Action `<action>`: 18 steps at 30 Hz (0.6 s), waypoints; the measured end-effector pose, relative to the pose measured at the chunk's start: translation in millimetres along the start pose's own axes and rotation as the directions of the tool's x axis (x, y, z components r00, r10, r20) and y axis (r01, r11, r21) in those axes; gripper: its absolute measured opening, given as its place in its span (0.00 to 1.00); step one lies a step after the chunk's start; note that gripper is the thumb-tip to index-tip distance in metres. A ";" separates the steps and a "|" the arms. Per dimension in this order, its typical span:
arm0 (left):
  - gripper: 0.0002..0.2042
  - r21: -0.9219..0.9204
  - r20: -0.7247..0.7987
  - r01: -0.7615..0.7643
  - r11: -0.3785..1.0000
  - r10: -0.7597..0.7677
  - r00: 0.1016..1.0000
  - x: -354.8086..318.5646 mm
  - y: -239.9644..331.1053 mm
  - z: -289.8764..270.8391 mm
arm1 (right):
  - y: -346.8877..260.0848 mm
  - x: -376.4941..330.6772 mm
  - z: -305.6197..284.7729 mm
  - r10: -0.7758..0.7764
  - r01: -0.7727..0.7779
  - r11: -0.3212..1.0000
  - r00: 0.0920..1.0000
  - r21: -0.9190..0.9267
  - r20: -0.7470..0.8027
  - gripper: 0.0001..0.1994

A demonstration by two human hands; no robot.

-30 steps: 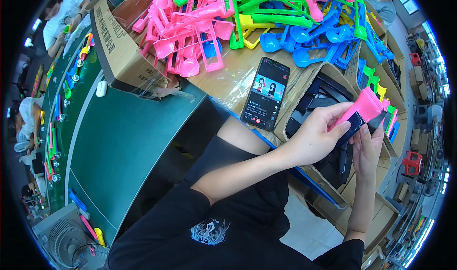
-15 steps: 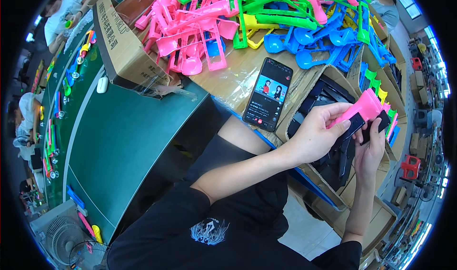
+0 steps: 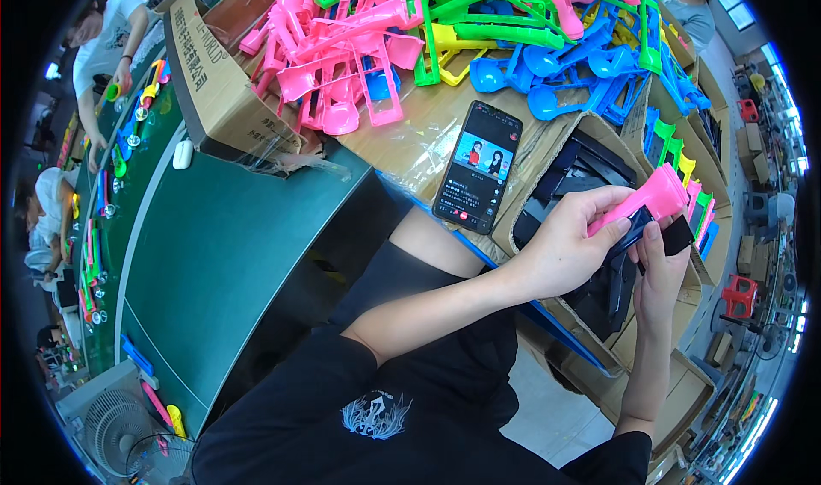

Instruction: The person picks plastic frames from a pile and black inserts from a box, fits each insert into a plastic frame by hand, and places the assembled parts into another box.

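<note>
- Hard to make out at right of frame: a small black part (image 3: pixel 677 235) pinched against a dark blue piece (image 3: pixel 631 228), both mostly covered by fingers and by the pink plastic piece (image 3: pixel 643 201).
- Cut off by the dark fisheye rim: stools and clutter at far right, another person at top right, people at the left edge.
- Partly hidden under both hands: black parts (image 3: pixel 571 170) lying in an open cardboard box (image 3: pixel 547 158), right of centre.
- Left hand (image 3: pixel 571 244) reaching in from lower centre, forearm crossing diagonally up to the right; fingers curled and clasped round the near end of the pink plastic piece, thumb lying on top.
- Right hand (image 3: pixel 660 267) rising from the lower right, forearm nearly vertical; fingers closed on the black part and the dark blue piece, just under the pink one.
- Both hands touching, held above the open box at middle right.
- Phone (image 3: pixel 477 167) with lit screen lying flat on the brown tabletop (image 3: pixel 410 134), just left of the box.
- Heap of pink (image 3: pixel 342 57), green (image 3: pixel 496 14), yellow (image 3: pixel 453 44) and blue (image 3: pixel 581 62) plastic pieces across the top of frame.
- Second cardboard box (image 3: pixel 214 83) at upper left, beside a green table (image 3: pixel 222 254).
- Fan (image 3: pixel 115 425) at lower left.
</note>
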State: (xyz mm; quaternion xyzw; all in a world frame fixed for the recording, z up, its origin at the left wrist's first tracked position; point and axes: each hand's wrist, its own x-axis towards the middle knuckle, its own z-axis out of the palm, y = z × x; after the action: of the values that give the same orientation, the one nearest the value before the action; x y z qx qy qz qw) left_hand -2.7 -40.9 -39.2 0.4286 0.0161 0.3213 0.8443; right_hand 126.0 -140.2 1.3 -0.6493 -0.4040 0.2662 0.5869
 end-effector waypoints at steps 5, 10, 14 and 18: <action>0.16 -0.074 0.030 0.037 0.997 -0.035 0.999 0.6 2.7 1.7 | 4.6 1.5 -10.4 -0.017 0.017 1.000 1.000 0.024 -0.001 0.21; 0.19 0.053 0.003 -0.004 0.999 0.004 1.000 0.4 0.4 0.3 | 13.1 1.6 -18.0 -0.033 0.033 0.999 0.999 -0.004 0.033 0.22; 0.19 -0.066 -0.006 0.025 0.998 -0.026 1.000 -0.4 -1.0 1.6 | 11.9 -4.8 -16.2 -0.145 0.145 0.988 0.989 -0.043 0.013 0.23; 0.18 -0.125 0.010 0.041 0.991 -0.040 0.999 -1.1 -3.0 5.0 | 11.0 -10.5 -10.1 -0.231 0.225 0.968 0.972 -0.110 -0.047 0.24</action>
State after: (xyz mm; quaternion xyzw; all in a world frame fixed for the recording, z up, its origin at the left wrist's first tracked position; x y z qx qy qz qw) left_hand -0.5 -46.3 -38.4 0.3753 0.0016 0.3028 0.8760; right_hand 131.1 -154.3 -9.1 -0.6359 -0.4715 0.1563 0.5907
